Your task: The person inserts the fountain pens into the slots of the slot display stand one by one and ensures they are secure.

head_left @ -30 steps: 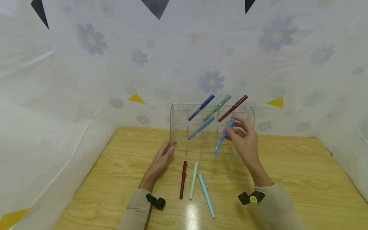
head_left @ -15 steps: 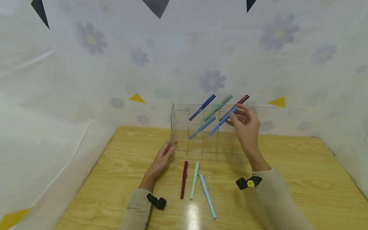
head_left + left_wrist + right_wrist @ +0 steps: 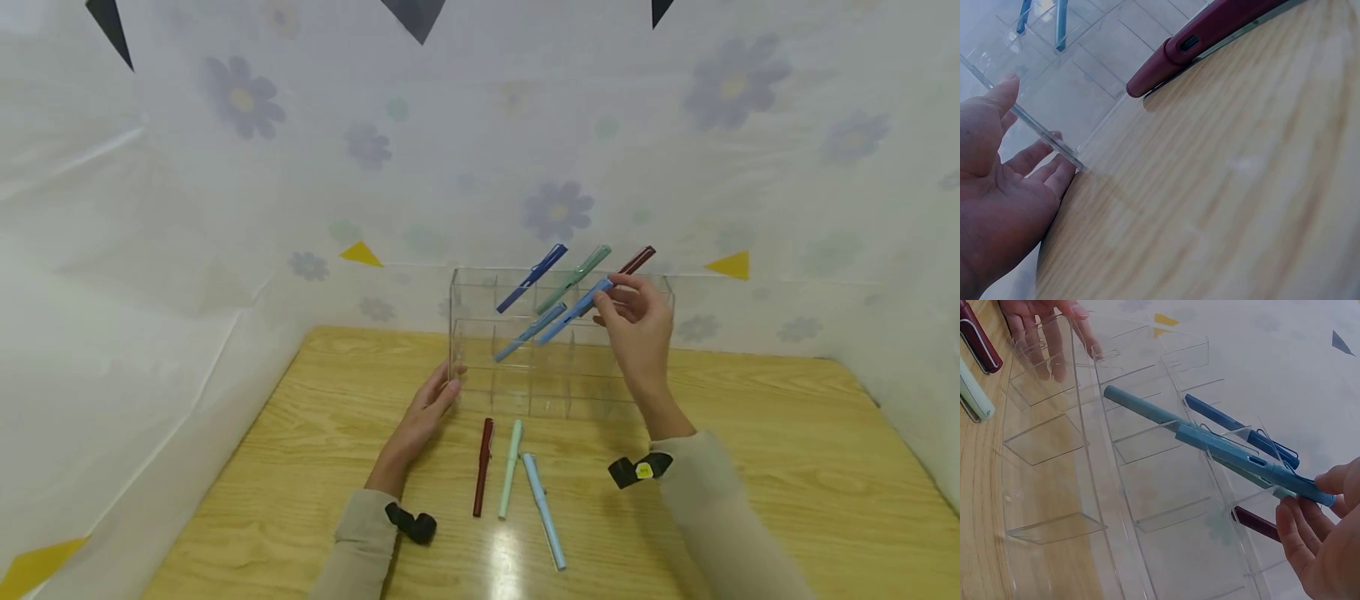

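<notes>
My right hand [image 3: 637, 329] pinches a blue pen [image 3: 576, 312] by its cap end, thumb against fingers. The pen slants down leftward over the front of a clear acrylic pen rack [image 3: 452, 300]. In the right wrist view the held pen [image 3: 1229, 452] crosses close to a teal-blue pen [image 3: 1138, 405] lying in the rack. My left hand [image 3: 420, 412] holds the rack's left side panel, thumb in front and fingers behind its edge. A dark blue pen [image 3: 531, 279], a green pen [image 3: 576, 277] and a dark red pen [image 3: 639, 260] lean in the top row.
On the wooden table [image 3: 300, 467], in front of the rack, lie a dark red pen [image 3: 483, 467], a mint green pen [image 3: 511, 471] and a light blue pen [image 3: 544, 512]. A white flowered sheet [image 3: 450, 167] hangs behind the table.
My right hand has raised the blue pen from the lower rack front and tilted it flatter, then shifted it slightly left. My left hand stays on the rack's side.
</notes>
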{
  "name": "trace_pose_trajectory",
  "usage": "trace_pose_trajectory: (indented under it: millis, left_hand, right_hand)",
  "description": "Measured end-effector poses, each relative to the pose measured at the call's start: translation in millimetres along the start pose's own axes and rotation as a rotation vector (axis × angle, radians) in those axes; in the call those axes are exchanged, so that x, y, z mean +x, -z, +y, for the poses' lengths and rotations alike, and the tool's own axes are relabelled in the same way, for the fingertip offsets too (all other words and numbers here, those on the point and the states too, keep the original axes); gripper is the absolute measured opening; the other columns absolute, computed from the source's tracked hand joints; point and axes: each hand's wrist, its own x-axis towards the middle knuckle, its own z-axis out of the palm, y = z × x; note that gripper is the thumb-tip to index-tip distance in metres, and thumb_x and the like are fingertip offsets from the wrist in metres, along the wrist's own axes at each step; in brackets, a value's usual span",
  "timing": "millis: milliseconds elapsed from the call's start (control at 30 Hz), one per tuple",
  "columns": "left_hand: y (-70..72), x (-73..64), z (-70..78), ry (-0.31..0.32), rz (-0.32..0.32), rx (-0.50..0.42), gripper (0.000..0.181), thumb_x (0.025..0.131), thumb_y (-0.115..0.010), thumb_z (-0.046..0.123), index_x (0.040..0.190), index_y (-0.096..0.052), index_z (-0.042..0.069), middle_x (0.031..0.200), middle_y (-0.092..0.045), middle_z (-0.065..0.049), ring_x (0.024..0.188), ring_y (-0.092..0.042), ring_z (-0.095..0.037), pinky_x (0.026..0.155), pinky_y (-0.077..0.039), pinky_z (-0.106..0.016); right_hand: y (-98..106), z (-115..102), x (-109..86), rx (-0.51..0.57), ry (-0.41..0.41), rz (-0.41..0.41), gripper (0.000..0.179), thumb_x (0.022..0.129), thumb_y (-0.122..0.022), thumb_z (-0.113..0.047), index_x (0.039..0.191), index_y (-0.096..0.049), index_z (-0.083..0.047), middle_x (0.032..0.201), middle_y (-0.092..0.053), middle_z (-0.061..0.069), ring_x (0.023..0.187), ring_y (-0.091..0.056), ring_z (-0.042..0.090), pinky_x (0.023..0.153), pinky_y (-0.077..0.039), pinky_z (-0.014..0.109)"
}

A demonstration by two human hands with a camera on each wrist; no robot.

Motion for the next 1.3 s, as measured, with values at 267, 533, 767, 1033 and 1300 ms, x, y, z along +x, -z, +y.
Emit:
trace_pose_trajectory:
  millis: [267,533,767,1033,1300]
  left_hand:
    - [-3.9,3.2,-1.4,0.0,0.0,0.012,0.057,0.112,-0.045,0.032,0.163,-0.028,0.013,0.161,-0.038,-0.015,0.149,-0.032,-0.036,0.117,-0.027,-0.061]
    - [-6.9,4.0,0.5,0.003,-0.003,0.026,0.053,0.112,-0.045,0.032,0.163,-0.032,0.02,0.16,-0.04,-0.014,0.149,-0.034,-0.034,0.117,-0.029,-0.06]
    - [-4.9,3.3,-2.3,-0.018,0.002,0.027,0.054,0.112,-0.044,0.031,0.164,-0.029,0.021,0.161,-0.039,-0.014,0.149,-0.034,-0.034,0.117,-0.029,-0.06]
    - [-1.8,2.6,-1.6,-0.007,0.003,0.02,0.057,0.112,-0.045,0.032,0.164,-0.027,0.017,0.161,-0.037,-0.015,0.15,-0.032,-0.035,0.117,-0.027,-0.061]
    - [-0.8,1.8,-2.1,-0.009,0.005,0.015,0.057,0.112,-0.045,0.031,0.164,-0.027,0.015,0.162,-0.037,-0.014,0.15,-0.032,-0.035,0.117,-0.027,-0.061]
  right_hand:
    - [5,7,-5.7,-0.095,-0.041,-0.051,0.03,0.096,-0.072,-0.007,0.121,-0.064,0.007,0.107,-0.071,0.029,0.08,-0.076,0.014,0.071,-0.061,0.029]
    - [11,13,-9.3,-0.282,-0.011,-0.083,0.024,0.098,-0.072,-0.012,0.115,-0.066,0.004,0.098,-0.075,0.023,0.074,-0.073,0.005,0.067,-0.059,0.021]
    - [14,15,-8.1,-0.391,0.022,-0.085,0.024,0.099,-0.071,-0.015,0.114,-0.066,0.002,0.094,-0.076,0.02,0.068,-0.065,-0.011,0.066,-0.052,0.011]
    - [15,22,-8.4,-0.406,0.055,-0.079,0.025,0.098,-0.071,-0.012,0.113,-0.065,0.007,0.089,-0.076,0.022,0.066,-0.063,-0.015,0.065,-0.05,0.008]
    - [17,19,-9.7,-0.437,0.058,-0.067,0.03,0.098,-0.073,-0.016,0.119,-0.065,0.003,0.097,-0.076,0.019,0.078,-0.071,0.004,0.069,-0.051,0.008]
